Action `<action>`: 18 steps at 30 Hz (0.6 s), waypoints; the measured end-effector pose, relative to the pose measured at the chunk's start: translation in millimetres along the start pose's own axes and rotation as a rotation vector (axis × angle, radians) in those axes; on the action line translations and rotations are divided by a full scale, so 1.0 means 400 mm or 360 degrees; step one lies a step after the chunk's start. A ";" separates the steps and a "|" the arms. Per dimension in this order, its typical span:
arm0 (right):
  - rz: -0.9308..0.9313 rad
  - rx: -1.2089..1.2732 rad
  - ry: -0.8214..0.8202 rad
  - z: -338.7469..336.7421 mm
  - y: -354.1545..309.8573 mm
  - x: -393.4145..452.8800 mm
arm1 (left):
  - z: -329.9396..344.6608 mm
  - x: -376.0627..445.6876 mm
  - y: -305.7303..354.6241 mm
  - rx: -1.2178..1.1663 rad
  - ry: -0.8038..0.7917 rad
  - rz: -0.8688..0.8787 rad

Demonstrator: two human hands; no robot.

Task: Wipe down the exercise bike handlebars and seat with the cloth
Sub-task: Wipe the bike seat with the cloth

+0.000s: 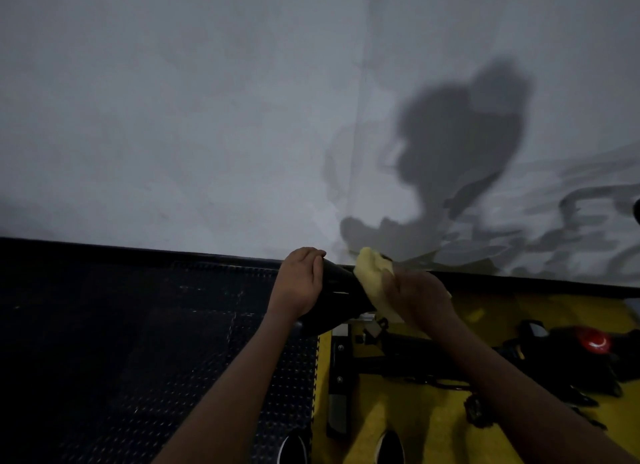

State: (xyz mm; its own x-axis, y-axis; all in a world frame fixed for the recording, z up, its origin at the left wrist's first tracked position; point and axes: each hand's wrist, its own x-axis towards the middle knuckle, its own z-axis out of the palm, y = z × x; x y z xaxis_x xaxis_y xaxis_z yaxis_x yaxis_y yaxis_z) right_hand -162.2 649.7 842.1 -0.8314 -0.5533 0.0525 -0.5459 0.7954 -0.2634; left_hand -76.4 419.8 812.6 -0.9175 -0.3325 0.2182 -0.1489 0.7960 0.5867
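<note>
Two dark shoes (341, 447) with pale toe rims showed at the bottom edge, one on the black studded floor mat (138, 342) and the other on the yellow mat (433, 429). Both forearms reached forward from there toward the black bike seat (341, 287), which sat near the middle of the view, just in front of the grey wall (207, 100). On the seat's left side the left hand (300, 281) lay with its fingers curled over the narrow end, holding it. On the seat's right side the right hand (420, 299) pressed a pale yellow cloth (372, 278) against the surface; the cloth was bunched up under the palm and fingers, and its top stuck out above the hand, but blur hid exactly how the fingers closed on it. Below the seat, the bike's black frame (398, 356) ran across the yellow mat, with a red knob (596, 339) farther to the right. Shadows of the person and the bike fell on the wall.
</note>
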 end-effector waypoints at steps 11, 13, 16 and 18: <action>-0.0448 0.0008 0.0265 0.080 -0.151 -0.024 | -0.002 -0.003 0.002 -0.0105 0.0008 0.0055; -0.0602 -0.0062 0.0164 0.062 -0.094 -0.058 | -0.002 -0.005 0.002 -0.0072 -0.0005 0.0063; -0.0683 -0.0163 0.0058 0.043 0.001 -0.065 | -0.003 -0.003 0.000 -0.0012 -0.0012 0.0013; -0.0542 -0.0228 0.0038 0.040 0.031 -0.046 | -0.002 -0.002 0.002 -0.0009 -0.0004 -0.0001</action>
State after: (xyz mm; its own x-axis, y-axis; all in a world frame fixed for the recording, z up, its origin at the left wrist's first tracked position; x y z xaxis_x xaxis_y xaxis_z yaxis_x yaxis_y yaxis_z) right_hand -152.2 665.7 822.2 -0.6006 -0.7878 0.1367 -0.7995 0.5940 -0.0892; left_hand -75.5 420.3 813.6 -0.9182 -0.3319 0.2160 -0.1475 0.7929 0.5912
